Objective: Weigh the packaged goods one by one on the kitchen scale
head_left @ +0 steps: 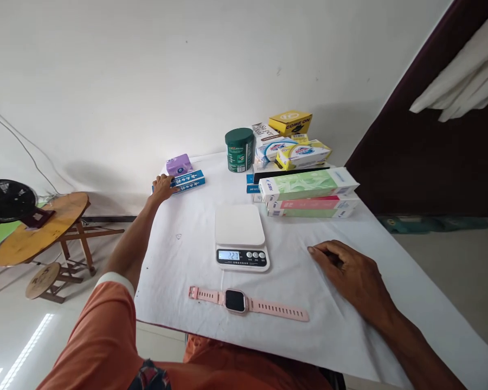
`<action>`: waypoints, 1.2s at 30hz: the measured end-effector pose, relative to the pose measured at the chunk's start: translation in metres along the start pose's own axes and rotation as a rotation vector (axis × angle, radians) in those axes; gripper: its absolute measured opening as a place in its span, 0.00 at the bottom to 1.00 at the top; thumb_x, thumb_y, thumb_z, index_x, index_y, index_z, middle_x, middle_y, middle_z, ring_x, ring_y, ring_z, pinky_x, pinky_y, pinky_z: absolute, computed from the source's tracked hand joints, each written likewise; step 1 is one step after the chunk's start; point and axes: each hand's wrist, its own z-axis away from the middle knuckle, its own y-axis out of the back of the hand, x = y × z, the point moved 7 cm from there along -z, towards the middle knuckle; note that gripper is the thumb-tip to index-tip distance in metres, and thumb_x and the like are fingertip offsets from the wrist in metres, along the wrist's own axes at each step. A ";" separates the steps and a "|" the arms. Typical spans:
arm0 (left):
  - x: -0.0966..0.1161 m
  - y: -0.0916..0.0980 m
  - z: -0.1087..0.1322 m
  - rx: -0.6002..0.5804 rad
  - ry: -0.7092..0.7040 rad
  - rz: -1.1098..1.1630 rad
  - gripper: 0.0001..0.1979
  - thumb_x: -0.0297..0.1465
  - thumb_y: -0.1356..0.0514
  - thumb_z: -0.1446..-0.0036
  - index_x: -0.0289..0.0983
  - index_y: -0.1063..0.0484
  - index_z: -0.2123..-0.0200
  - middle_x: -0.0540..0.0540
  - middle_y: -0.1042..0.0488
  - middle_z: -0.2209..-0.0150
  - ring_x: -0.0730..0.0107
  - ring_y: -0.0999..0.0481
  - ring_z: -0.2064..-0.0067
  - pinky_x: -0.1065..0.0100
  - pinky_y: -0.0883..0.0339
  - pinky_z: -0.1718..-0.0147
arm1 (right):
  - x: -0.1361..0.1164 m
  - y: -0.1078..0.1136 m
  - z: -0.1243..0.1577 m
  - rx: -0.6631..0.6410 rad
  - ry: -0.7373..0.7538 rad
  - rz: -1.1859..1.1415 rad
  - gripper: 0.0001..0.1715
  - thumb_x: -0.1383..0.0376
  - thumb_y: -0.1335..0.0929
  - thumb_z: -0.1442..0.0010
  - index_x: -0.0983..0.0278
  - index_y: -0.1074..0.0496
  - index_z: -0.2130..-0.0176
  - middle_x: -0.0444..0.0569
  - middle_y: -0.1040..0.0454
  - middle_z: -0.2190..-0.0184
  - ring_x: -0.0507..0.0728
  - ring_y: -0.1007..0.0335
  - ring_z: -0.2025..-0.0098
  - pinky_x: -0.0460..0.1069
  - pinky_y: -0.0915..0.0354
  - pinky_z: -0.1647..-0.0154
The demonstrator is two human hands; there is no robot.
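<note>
My left hand [164,188] reaches to the table's far left and grips the left end of a blue toothpaste box [192,178]. Another similar blue box lies against it, and a purple box [179,164] is just behind. My right hand [352,271] rests on the white cloth at the right, fingers curled in with nothing visible in them. Between my hands is a white kitchen scale [239,226] with a bare platform; its lit display seems to read 227. A pink-strapped smartwatch [236,301] lies stretched out in front of the scale.
Behind the scale stands a green lidded canister [239,150]. Right of it are stacked boxes: a green-white carton [309,183], a yellow-white soap box [303,155] and a yellow box [290,123]. A black fan [10,200] sits on a wooden table [44,230] at left.
</note>
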 end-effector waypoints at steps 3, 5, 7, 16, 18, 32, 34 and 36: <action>-0.001 -0.003 -0.012 0.034 0.038 -0.004 0.21 0.36 0.36 0.40 0.42 0.28 0.44 0.34 0.32 0.42 0.41 0.37 0.37 0.46 0.43 0.40 | 0.000 0.001 -0.001 -0.007 -0.017 0.005 0.18 0.52 0.35 0.33 0.58 0.30 0.71 0.46 0.23 0.71 0.57 0.29 0.73 0.53 0.34 0.70; 0.001 -0.002 -0.012 0.063 0.052 -0.018 0.21 0.34 0.37 0.39 0.41 0.29 0.42 0.32 0.33 0.40 0.40 0.38 0.36 0.45 0.44 0.39 | -0.001 0.001 -0.001 -0.005 -0.019 0.000 0.18 0.53 0.35 0.33 0.58 0.31 0.71 0.46 0.24 0.71 0.57 0.29 0.73 0.52 0.35 0.70; 0.007 0.000 -0.009 0.079 0.048 -0.037 0.24 0.32 0.37 0.40 0.40 0.31 0.40 0.31 0.35 0.38 0.39 0.38 0.35 0.44 0.44 0.39 | -0.003 0.001 -0.001 -0.003 -0.019 -0.005 0.17 0.53 0.35 0.33 0.58 0.31 0.71 0.46 0.24 0.71 0.57 0.29 0.72 0.52 0.35 0.69; 0.176 0.032 0.050 0.137 -0.558 0.259 0.27 0.43 0.38 0.34 0.38 0.35 0.36 0.35 0.32 0.39 0.51 0.29 0.40 0.53 0.34 0.42 | -0.002 0.001 -0.002 0.018 -0.011 0.003 0.15 0.57 0.36 0.33 0.58 0.34 0.71 0.47 0.26 0.71 0.56 0.31 0.70 0.52 0.37 0.65; 0.231 0.037 0.076 0.114 -0.761 0.279 0.29 0.48 0.40 0.33 0.37 0.36 0.36 0.35 0.31 0.40 0.53 0.29 0.41 0.54 0.34 0.43 | -0.002 0.002 -0.002 0.023 -0.002 -0.002 0.16 0.57 0.36 0.33 0.59 0.35 0.72 0.47 0.27 0.71 0.56 0.32 0.71 0.51 0.37 0.66; 0.326 0.013 0.098 0.003 -0.792 0.249 0.26 0.48 0.39 0.33 0.37 0.34 0.41 0.37 0.29 0.47 0.48 0.31 0.44 0.52 0.36 0.47 | 0.001 -0.001 -0.001 0.018 -0.012 -0.029 0.14 0.61 0.37 0.32 0.60 0.32 0.71 0.48 0.26 0.69 0.56 0.31 0.70 0.51 0.38 0.65; 0.311 0.024 0.108 -0.009 -0.805 0.316 0.25 0.46 0.39 0.33 0.37 0.35 0.41 0.38 0.29 0.47 0.51 0.31 0.44 0.53 0.36 0.46 | 0.002 0.000 -0.001 0.017 -0.023 -0.029 0.14 0.61 0.36 0.33 0.60 0.32 0.70 0.48 0.26 0.69 0.56 0.31 0.69 0.51 0.37 0.65; 0.289 0.037 0.123 0.008 -0.807 0.366 0.24 0.46 0.40 0.32 0.39 0.35 0.41 0.40 0.29 0.47 0.53 0.30 0.45 0.54 0.35 0.46 | 0.003 0.000 -0.002 0.011 -0.038 -0.028 0.13 0.61 0.36 0.33 0.61 0.31 0.70 0.49 0.25 0.68 0.56 0.31 0.68 0.51 0.37 0.64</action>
